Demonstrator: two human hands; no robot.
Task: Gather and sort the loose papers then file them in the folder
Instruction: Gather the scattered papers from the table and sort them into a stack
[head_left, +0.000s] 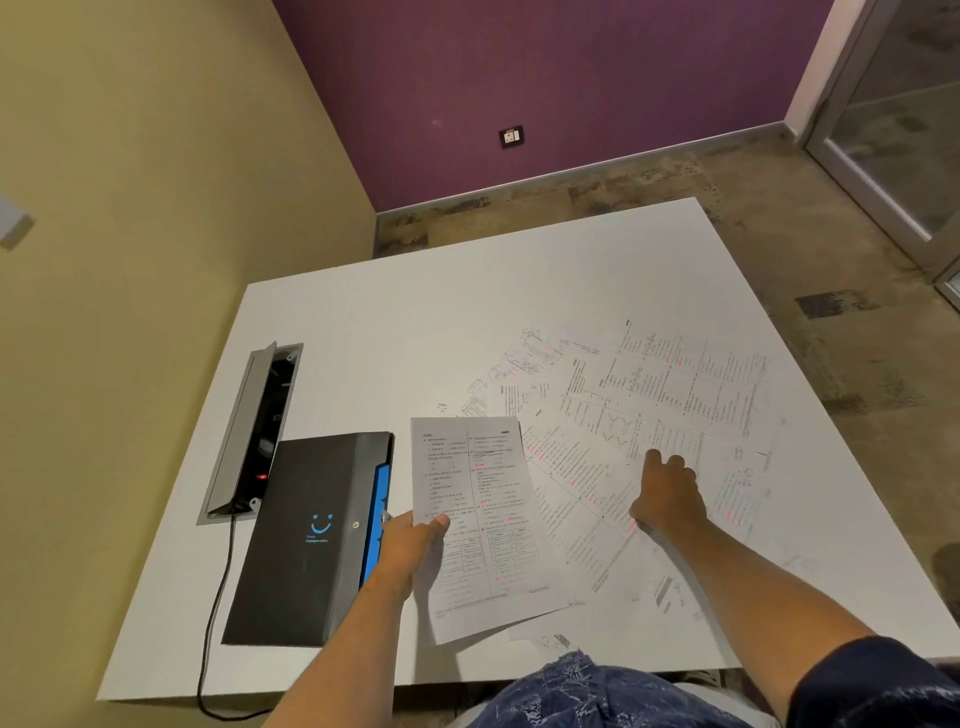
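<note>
A white table (415, 322) stands in a corner where a beige wall meets a purple one. The left hand (410, 540) pinches a printed sheet (467, 499) at its left edge, thumb on top, the page lifted and tilted off the surface. Just left of that hand lies the black folder (306, 535), closed, with a blue edge facing the hand and a blue smile mark on its cover. The right hand (667, 493) rests on the loose papers (649, 405), palm down with fingers bent onto the sheets; whether it grips one I cannot tell. These papers fan out beyond and to both sides of the right hand, overlapping. Beyond the folder, an open cable box (254, 431) is set into the table.
</note>
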